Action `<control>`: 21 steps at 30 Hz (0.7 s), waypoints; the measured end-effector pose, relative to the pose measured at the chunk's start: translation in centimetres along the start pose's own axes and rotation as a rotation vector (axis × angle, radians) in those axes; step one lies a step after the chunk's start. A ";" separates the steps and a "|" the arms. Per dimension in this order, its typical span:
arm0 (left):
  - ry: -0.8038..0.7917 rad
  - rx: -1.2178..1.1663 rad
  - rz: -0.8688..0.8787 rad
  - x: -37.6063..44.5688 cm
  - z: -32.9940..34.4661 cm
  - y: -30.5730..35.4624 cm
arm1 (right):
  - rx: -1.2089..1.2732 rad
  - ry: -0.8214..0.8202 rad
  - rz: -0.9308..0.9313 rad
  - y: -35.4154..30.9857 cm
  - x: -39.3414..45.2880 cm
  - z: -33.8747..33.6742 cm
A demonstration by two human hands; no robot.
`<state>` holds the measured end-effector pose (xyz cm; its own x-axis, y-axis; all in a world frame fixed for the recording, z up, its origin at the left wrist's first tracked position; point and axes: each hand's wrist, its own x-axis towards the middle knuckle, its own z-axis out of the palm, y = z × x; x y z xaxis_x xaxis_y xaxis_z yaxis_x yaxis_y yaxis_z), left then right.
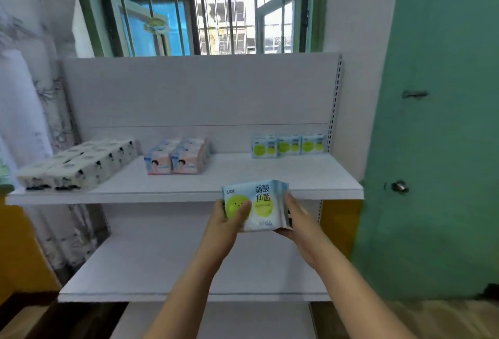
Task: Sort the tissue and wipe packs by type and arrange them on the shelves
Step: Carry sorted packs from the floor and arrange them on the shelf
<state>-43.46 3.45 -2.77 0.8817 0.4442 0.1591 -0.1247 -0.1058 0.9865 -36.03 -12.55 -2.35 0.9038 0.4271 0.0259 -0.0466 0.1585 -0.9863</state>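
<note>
The left hand (229, 217) and the right hand (294, 220) together grip a small stack of wipe packs (256, 205) at the lower centre of the frame, just in front of the upper shelf (310, 184). The left thumb presses on the printed front while the right hand clamps the far edge and supports the underside. Squeezing from both sides likely keeps the thin, slippery packs squared up as one bundle.

The held packs carry the same green circles as the row of green-dot packs (287, 145) standing upright at the back right of that shelf, so I judge they belong there, probably in the bare space in front of that row. The pink-and-blue packs (178, 156) sit at the shelf's middle, and the white packs with black marks (81, 166) lie at its left end. Each type is well apart from the others. The lower shelf (162, 271) carries nothing visible.
</note>
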 end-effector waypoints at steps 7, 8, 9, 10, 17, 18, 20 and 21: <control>-0.049 -0.026 -0.040 9.8 4.1 -2.8 | 0.066 0.072 -0.006 0.9 8.1 -4.4; -0.057 -0.033 -0.041 11.3 4.6 -3.1 | 0.075 0.105 -0.012 1.1 9.5 -4.7; -0.070 -0.038 -0.038 12.9 5.0 -3.2 | 0.083 0.142 -0.017 1.3 11.0 -5.0; -0.083 -0.038 -0.033 14.5 5.5 -3.4 | 0.089 0.174 -0.020 1.4 12.5 -5.3; -0.187 -0.031 -0.056 25.2 8.4 -4.6 | -0.043 0.263 -0.034 0.1 21.6 -8.2; -0.200 -0.041 -0.061 26.5 8.9 -4.9 | -0.070 0.255 -0.034 -0.1 22.7 -8.9; -0.219 -0.057 -0.083 28.9 10.0 -5.4 | -0.163 0.254 -0.022 0.0 25.0 -10.7; -0.232 -0.066 -0.093 29.9 10.5 -5.6 | -0.217 0.254 -0.018 0.1 26.1 -11.6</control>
<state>-11.62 8.03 -3.97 0.9707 0.2321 0.0619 -0.0606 -0.0128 0.9981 -7.49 -11.75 -3.68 0.9820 0.1865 0.0290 0.0373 -0.0414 -0.9984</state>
